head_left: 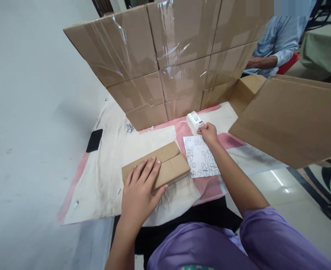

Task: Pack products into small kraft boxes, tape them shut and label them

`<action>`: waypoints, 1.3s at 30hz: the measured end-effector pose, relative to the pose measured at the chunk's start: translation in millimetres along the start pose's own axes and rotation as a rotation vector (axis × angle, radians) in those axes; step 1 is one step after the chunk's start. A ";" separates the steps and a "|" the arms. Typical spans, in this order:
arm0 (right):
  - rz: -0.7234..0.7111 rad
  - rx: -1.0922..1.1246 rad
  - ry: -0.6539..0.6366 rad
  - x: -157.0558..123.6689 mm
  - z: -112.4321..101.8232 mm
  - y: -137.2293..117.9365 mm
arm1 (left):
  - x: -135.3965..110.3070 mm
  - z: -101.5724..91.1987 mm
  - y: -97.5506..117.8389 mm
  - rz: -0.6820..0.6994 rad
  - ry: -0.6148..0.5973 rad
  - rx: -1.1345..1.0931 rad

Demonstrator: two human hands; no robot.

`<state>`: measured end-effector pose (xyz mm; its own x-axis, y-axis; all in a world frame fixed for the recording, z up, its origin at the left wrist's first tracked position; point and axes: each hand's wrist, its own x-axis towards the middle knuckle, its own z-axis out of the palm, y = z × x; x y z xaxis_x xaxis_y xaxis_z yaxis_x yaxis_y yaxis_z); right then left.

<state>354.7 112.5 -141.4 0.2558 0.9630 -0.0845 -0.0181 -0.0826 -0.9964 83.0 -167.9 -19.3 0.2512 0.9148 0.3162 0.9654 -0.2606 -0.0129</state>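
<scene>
A closed brown cardboard box (169,153) lies flat in front of me, a flap seam running across its top. My left hand (141,183) rests on its left part, fingers stretched out over the top and thumb by the near edge. Beyond the box stands a white tape dispenser (194,120). At its near right end is my right hand (208,134), fingers pinched together against it. Whatever is between those fingertips is too small to make out. A white sheet (200,159) printed with small outlined shapes lies under my right forearm, beside the box.
A tall wall of taped cardboard boxes (182,67) rises at the back. To the right, a large cardboard piece (291,120) juts over the table edge. A dark flat object (94,140) lies left on the cream-and-pink cloth (106,180). Another person's arm (266,62) shows behind the boxes.
</scene>
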 end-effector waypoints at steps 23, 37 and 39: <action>-1.075 -0.834 -0.105 -92.0 -53.8 -181.5 | 16.9 -0.2 -14.1 0.097 0.035 0.026; -0.432 -1.319 -0.010 -62.8 -75.2 -211.9 | 13.0 -1.6 -6.1 0.052 0.062 -0.009; -0.570 -1.232 0.018 -77.0 -83.9 -237.1 | 11.6 -2.2 -5.5 0.028 0.047 -0.050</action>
<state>420.5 36.4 101.6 -0.0499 0.9376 0.3441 0.9603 0.1397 -0.2413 80.5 -156.6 -13.5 0.2730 0.8919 0.3606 0.9531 -0.3017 0.0245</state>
